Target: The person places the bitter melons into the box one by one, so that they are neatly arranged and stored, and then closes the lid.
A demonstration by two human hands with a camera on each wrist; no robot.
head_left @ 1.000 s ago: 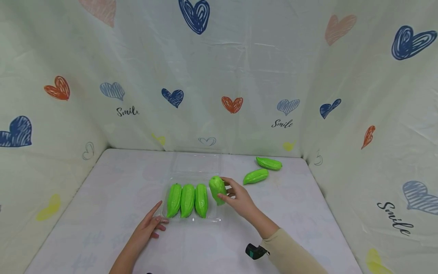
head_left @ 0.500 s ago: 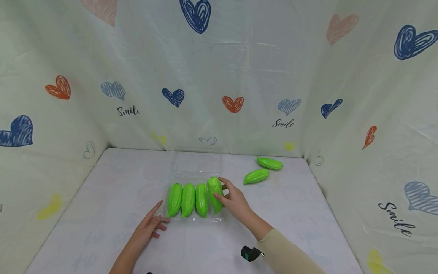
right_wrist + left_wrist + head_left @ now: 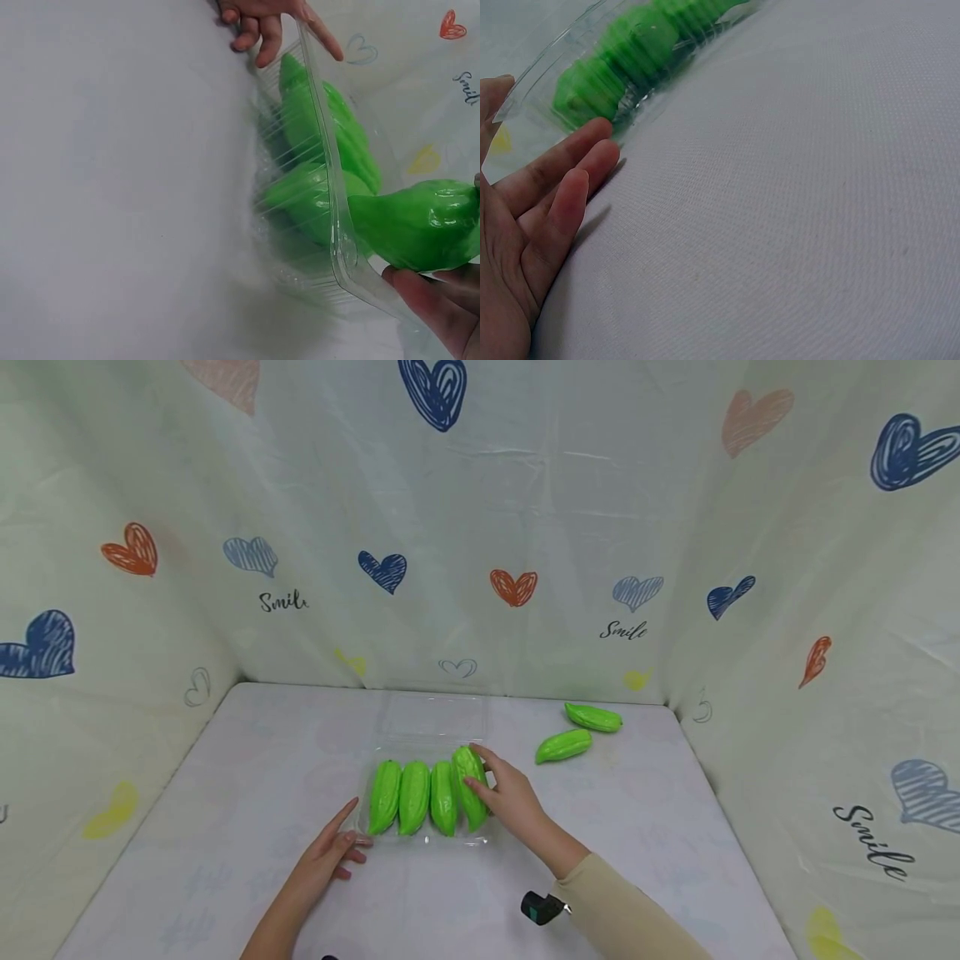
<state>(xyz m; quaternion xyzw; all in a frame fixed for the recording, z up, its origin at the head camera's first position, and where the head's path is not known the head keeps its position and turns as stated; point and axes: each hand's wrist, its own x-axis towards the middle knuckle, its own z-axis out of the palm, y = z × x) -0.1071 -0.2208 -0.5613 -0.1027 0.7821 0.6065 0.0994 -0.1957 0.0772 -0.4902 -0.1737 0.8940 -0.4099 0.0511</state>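
In the head view, my right hand (image 3: pixel 510 792) holds a green bitter melon (image 3: pixel 469 789) between thumb and fingers at the right end of a clear plastic box (image 3: pixel 420 841). The right wrist view shows this bitter melon (image 3: pixel 420 225) tilted over the box rim (image 3: pixel 337 187), its tip pointing inside. Three more bitter melons (image 3: pixel 414 797) lie side by side in the box. My left hand (image 3: pixel 324 860) rests at the box's front left corner, fingers fairly straight. In the left wrist view, its fingertips (image 3: pixel 600 129) lie close against the box wall.
Two loose bitter melons, a nearer one (image 3: pixel 564 746) and a farther one (image 3: pixel 593 717), lie at the back right of the white table (image 3: pixel 615 810). The box's clear lid (image 3: pixel 432 718) lies folded back behind it. Heart-printed curtains (image 3: pixel 450 527) enclose the back and sides.
My right hand has moved left and lowered the bitter melon into the right end of the box, lining it up beside the other three. The left hand has stayed at the corner.
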